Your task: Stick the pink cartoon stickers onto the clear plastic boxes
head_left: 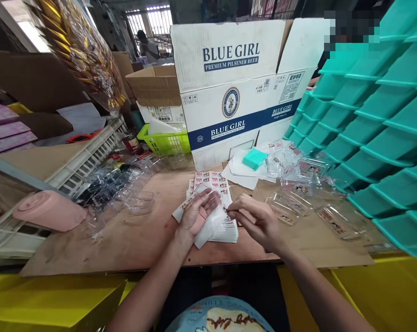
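Observation:
Over the middle of the wooden table, my left hand (197, 216) is turned partly palm up, its fingers curled around a sticker sheet (208, 229). The sheet is bent, with its white back showing in front of the palm and a printed part out to the left. My right hand (258, 216) is closed in a pinch just right of the sheet. A small sticker (226, 210) seems to be between its fingertips, mostly hidden. Beneath both hands lies a stack of printed sticker sheets (225, 235), with small coloured pictures in rows.
Clear plastic boxes (337, 221) with stickers lie to the right, before stacked turquoise trays (388, 152). A turquoise block (255, 159) rests on white paper. Behind stands a white carton (243, 92). More clear plastic boxes (141, 203), a pink container (49, 210) and a green basket (168, 142) are left.

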The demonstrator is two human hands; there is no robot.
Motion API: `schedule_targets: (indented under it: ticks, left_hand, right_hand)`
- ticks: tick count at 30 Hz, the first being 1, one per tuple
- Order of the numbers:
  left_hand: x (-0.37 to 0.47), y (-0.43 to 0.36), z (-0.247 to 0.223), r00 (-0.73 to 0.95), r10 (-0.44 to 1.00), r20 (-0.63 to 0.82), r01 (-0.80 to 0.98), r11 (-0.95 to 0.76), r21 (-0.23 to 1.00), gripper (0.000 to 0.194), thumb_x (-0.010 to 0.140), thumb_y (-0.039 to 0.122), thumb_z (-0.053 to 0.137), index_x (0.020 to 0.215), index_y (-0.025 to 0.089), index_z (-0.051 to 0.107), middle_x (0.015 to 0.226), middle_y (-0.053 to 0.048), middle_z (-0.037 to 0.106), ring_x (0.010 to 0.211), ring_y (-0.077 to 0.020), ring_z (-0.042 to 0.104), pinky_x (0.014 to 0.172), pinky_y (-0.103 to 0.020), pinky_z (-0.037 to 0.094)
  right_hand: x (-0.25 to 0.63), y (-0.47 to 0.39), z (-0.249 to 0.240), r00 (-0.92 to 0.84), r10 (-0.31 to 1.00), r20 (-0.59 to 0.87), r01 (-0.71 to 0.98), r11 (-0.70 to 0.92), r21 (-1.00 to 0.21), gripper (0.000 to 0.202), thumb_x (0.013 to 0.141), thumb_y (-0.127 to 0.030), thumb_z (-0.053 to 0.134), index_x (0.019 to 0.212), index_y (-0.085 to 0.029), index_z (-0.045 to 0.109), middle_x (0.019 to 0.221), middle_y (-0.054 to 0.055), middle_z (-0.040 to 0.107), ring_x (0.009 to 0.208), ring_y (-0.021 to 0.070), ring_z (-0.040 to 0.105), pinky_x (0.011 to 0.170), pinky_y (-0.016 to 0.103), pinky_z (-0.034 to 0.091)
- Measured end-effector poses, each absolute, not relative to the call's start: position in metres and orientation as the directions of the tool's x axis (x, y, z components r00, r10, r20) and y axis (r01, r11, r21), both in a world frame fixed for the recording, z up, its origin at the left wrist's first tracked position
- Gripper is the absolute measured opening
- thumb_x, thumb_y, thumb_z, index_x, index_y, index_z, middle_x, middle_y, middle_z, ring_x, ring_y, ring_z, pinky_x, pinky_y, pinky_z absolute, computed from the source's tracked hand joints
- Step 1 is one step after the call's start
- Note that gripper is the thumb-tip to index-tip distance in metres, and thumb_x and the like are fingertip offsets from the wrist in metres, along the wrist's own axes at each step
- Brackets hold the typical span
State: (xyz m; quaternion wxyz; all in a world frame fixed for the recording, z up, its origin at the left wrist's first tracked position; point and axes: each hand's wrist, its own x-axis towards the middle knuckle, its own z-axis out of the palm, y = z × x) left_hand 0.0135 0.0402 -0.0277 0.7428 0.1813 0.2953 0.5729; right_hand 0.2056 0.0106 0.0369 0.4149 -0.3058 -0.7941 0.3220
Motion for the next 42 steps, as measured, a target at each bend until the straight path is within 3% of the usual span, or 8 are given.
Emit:
schedule_targets:
  ticks: [3, 6, 11, 19, 22, 28, 35, 42]
  left_hand:
    - [0.027, 0.035, -0.028, 0.161, 0.968, -0.191, -0.734, 0.246, 0.633, 0.029, 0.076, 0.015, 0.074, 0.104, 0.013, 0.07, 0.102, -0.01, 0.076, 0.103, -0.0204, 0.07, 0.102, -0.035, 0.048]
    - [0.036, 0.024, -0.026, 0.14, 0.978, -0.158, -0.699, 0.21, 0.684, 0.027, 0.072, 0.016, 0.077, 0.099, 0.015, 0.071, 0.098, -0.007, 0.076, 0.096, -0.0193, 0.071, 0.094, -0.033, 0.052]
    - [0.041, 0.01, -0.025, 0.118, 0.981, -0.151, -0.637, 0.191, 0.747, 0.024, 0.069, 0.019, 0.081, 0.092, 0.016, 0.072, 0.084, -0.002, 0.075, 0.072, -0.0119, 0.068, 0.077, -0.025, 0.054]
    - [0.044, 0.003, -0.021, 0.097, 0.987, -0.131, -0.618, 0.163, 0.769, 0.021, 0.065, 0.022, 0.084, 0.083, 0.016, 0.074, 0.077, -0.002, 0.075, 0.064, -0.0123, 0.066, 0.067, -0.025, 0.054]
    - [0.045, 0.002, -0.018, 0.09, 0.988, -0.128, -0.614, 0.156, 0.774, 0.023, 0.064, 0.022, 0.085, 0.085, 0.018, 0.075, 0.082, -0.002, 0.076, 0.066, -0.0122, 0.066, 0.071, -0.027, 0.055]
    - [0.044, 0.001, -0.019, 0.1, 0.993, -0.068, -0.598, 0.115, 0.793, 0.02, 0.069, 0.022, 0.082, 0.088, 0.021, 0.077, 0.071, 0.0, 0.072, 0.064, -0.0114, 0.064, 0.084, -0.031, 0.054]
    - [0.042, 0.002, -0.024, 0.115, 0.992, -0.051, -0.587, 0.109, 0.803, 0.022, 0.074, 0.021, 0.079, 0.096, 0.021, 0.077, 0.078, -0.001, 0.074, 0.074, -0.0139, 0.068, 0.09, -0.033, 0.052]
    - [0.042, 0.002, -0.025, 0.096, 0.994, -0.058, -0.583, 0.103, 0.806, 0.019, 0.073, 0.022, 0.08, 0.092, 0.021, 0.078, 0.086, -0.003, 0.076, 0.09, -0.0182, 0.069, 0.09, -0.031, 0.052]
  right_hand:
    - [0.198, 0.006, 0.029, -0.403, 0.883, 0.24, -0.071, 0.231, -0.97, 0.019, 0.092, -0.036, 0.062, 0.084, -0.019, 0.065, 0.076, 0.003, 0.061, 0.07, 0.0153, 0.057, 0.064, 0.028, 0.048]
    - [0.193, 0.003, 0.019, -0.33, 0.937, 0.116, -0.264, 0.026, -0.964, 0.019, 0.087, -0.037, 0.069, 0.084, -0.019, 0.064, 0.07, 0.0, 0.06, 0.062, 0.0129, 0.059, 0.06, 0.027, 0.051]
    - [0.186, 0.001, 0.013, -0.319, 0.946, 0.064, -0.47, -0.099, -0.877, 0.018, 0.085, -0.034, 0.072, 0.084, -0.019, 0.063, 0.061, -0.005, 0.054, 0.047, 0.0079, 0.045, 0.051, 0.029, 0.056]
    - [0.18, 0.0, 0.009, -0.335, 0.942, 0.011, -0.5, -0.168, -0.849, 0.018, 0.083, -0.033, 0.073, 0.082, -0.019, 0.063, 0.065, -0.005, 0.058, 0.04, 0.004, 0.042, 0.044, 0.027, 0.055]
    - [0.18, 0.0, 0.007, -0.331, 0.944, -0.01, -0.497, -0.183, -0.848, 0.019, 0.082, -0.034, 0.074, 0.082, -0.019, 0.063, 0.063, -0.006, 0.058, 0.039, 0.004, 0.041, 0.044, 0.027, 0.056]
    - [0.18, 0.002, 0.004, -0.326, 0.945, -0.024, -0.49, -0.19, -0.851, 0.02, 0.082, -0.035, 0.075, 0.081, -0.018, 0.064, 0.063, -0.005, 0.058, 0.038, 0.0034, 0.04, 0.042, 0.026, 0.055]
    - [0.178, 0.003, 0.001, -0.321, 0.946, -0.043, -0.491, -0.205, -0.847, 0.019, 0.082, -0.034, 0.075, 0.081, -0.018, 0.064, 0.063, -0.005, 0.058, 0.038, 0.003, 0.038, 0.042, 0.025, 0.056]
    - [0.177, 0.004, -0.001, -0.302, 0.951, -0.063, -0.471, -0.207, -0.858, 0.021, 0.08, -0.035, 0.076, 0.08, -0.018, 0.064, 0.065, -0.004, 0.06, 0.038, 0.0031, 0.038, 0.042, 0.026, 0.055]
